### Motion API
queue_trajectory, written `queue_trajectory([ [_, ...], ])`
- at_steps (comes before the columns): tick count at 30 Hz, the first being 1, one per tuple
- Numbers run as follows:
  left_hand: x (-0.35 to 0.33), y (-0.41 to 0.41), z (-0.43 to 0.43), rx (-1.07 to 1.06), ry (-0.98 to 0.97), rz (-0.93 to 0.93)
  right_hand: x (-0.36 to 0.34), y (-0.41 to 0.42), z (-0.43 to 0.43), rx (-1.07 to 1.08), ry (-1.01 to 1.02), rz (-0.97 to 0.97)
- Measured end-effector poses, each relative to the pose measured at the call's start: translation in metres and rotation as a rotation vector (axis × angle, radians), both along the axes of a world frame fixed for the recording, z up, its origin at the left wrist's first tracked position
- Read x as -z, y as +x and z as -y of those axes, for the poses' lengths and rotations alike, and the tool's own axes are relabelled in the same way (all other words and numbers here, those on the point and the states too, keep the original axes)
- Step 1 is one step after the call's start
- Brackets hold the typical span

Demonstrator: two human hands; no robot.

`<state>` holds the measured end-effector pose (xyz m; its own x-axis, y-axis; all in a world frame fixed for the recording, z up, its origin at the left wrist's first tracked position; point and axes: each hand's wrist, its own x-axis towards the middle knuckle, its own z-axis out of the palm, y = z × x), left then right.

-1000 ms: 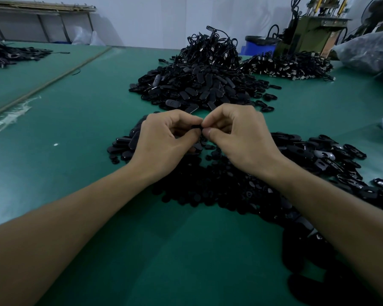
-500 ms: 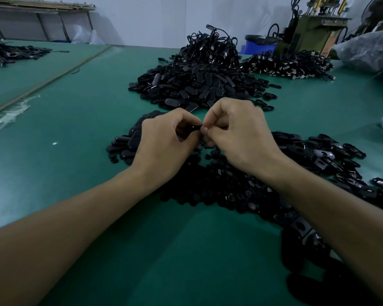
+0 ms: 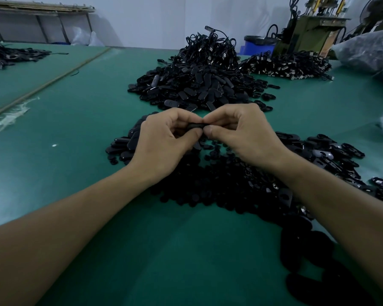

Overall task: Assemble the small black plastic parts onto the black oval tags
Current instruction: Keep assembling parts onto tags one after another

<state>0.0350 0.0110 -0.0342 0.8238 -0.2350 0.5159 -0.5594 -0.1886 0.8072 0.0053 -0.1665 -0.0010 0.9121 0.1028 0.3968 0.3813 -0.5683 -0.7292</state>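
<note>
1. Black oval tag [image 3: 194, 126] is held just above the green table [image 3: 71, 133], gripped at both ends.
2. Left hand [image 3: 164, 142] curls its fingers and thumb round the tag's left end.
3. Right hand [image 3: 243, 131] pinches the right end between thumb and forefinger.
4. Beneath both hands lie heaped small black parts [image 3: 219, 184]; a bigger pile of tags [image 3: 197, 85] lies farther off.
</note>
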Motion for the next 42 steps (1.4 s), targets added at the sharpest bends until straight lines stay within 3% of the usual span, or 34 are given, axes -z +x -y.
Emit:
queue_trajectory([
  [19,-0.002,0.003,-0.003,0.047,-0.073,-0.120,0.005,0.005,0.003,0.015,-0.056,-0.039],
  [27,-0.003,0.004,-0.003,-0.039,-0.025,-0.053,0.002,0.007,0.004,-0.018,-0.065,-0.040],
  [29,-0.002,0.003,-0.004,-0.112,0.000,0.020,0.002,0.007,0.006,0.049,-0.176,-0.016],
  [32,-0.004,0.004,-0.007,-0.254,0.007,0.104,0.004,0.010,0.019,0.287,-0.526,-0.015],
  [35,-0.004,0.007,-0.010,-0.343,0.033,0.089,0.008,0.008,0.027,0.487,-0.784,-0.192],
  [38,-0.004,0.009,-0.012,-0.394,0.095,0.037,0.013,0.007,0.027,0.472,-0.802,-0.272],
  [42,-0.006,0.009,-0.015,-0.432,0.156,-0.021,0.013,0.007,0.028,0.469,-0.760,-0.177],
])
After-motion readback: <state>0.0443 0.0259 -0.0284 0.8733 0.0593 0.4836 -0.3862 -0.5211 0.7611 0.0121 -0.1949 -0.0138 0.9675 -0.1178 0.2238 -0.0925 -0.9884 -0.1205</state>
